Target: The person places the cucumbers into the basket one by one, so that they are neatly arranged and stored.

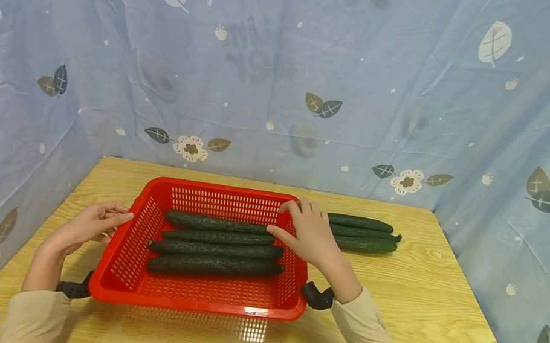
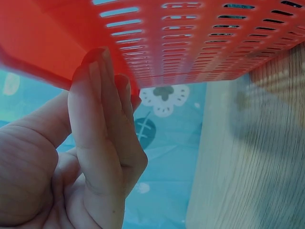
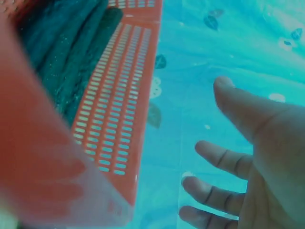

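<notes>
A red slotted plastic basket (image 1: 174,303) holds several long dark green cucumbers (image 1: 214,266), laid side by side across it. At its left end my left hand (image 1: 91,225) pinches the rim. The left wrist view shows the fingers (image 2: 95,109) bent against the outer side of the rim, the thumb partly hidden behind them. My right hand (image 1: 312,236) hovers by the opposite end, overlapping the right rim in the head view. Its thumb and fingers are spread, and the right wrist view shows a gap between this hand (image 3: 276,157) and the basket wall (image 3: 112,105).
Three more cucumbers (image 1: 364,244) lie on the wooden table (image 1: 425,320), just right of the basket, their left ends hidden by my right hand and the basket. A blue patterned curtain (image 1: 281,74) surrounds the table at the back and both sides.
</notes>
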Tool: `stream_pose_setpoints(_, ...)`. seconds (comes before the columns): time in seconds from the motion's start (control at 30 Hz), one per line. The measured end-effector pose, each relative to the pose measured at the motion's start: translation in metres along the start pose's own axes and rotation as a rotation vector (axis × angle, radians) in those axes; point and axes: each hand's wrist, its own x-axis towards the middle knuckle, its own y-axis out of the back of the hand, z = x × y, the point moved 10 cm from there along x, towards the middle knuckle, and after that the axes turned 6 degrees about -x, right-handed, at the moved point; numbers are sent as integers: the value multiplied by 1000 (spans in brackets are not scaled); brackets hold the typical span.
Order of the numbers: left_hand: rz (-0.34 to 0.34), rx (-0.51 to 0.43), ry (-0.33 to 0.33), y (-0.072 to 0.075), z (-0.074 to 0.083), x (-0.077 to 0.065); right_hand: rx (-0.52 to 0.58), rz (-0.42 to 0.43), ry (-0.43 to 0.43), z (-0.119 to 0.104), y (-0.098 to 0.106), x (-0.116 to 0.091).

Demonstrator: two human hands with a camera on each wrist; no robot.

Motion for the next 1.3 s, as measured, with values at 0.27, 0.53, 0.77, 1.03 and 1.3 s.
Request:
stream_pose_setpoints(0.27,8,-8,10,1,-4,-2,53,73,-22,26,8,-12)
stream_pose_setpoints(0.53,10,2,14,0,-4,-3,70,87,-87,60,2,-23)
stream_pose_setpoints(0.77,26,-15,33,2,-6,-3,79,82,-122,85,-9,-32)
stream_pose_setpoints(1.03,79,-19,43,8,-3,-1,73,43,-181,111,-24,-38)
stream_pose_setpoints(1.3,107,-4,44,12,-2,-2,49,11,-212,137,-32,-44)
